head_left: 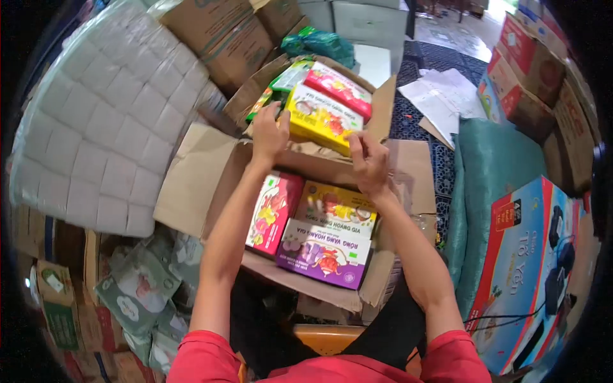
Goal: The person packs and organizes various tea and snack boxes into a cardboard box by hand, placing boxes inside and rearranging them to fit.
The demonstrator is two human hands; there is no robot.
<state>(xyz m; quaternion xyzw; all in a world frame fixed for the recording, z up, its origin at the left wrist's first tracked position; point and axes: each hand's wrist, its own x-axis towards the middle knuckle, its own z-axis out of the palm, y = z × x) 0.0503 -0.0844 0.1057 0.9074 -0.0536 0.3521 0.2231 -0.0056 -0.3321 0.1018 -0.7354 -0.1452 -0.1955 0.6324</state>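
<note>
My left hand (271, 131) is at the left end of a yellow box (324, 119), and my right hand (368, 156) pinches its right end. The yellow box lies in the far open carton (382, 110), beside a pink-and-white box (338, 89) and green packets (290, 76). Nearer to me stands another open carton (201, 179). It holds a pink box (274, 212), a yellow-brown box (337, 209) and a purple-and-white box (324, 253), all with printed fruit.
A large plastic-wrapped stack of white packs (96, 134) leans at the left, above grey-green packages (137, 287). Brown cartons (233, 45) stand behind. At the right are a green sack (498, 166), a blue-and-red box (517, 274), papers (444, 99) and stacked cartons (523, 83).
</note>
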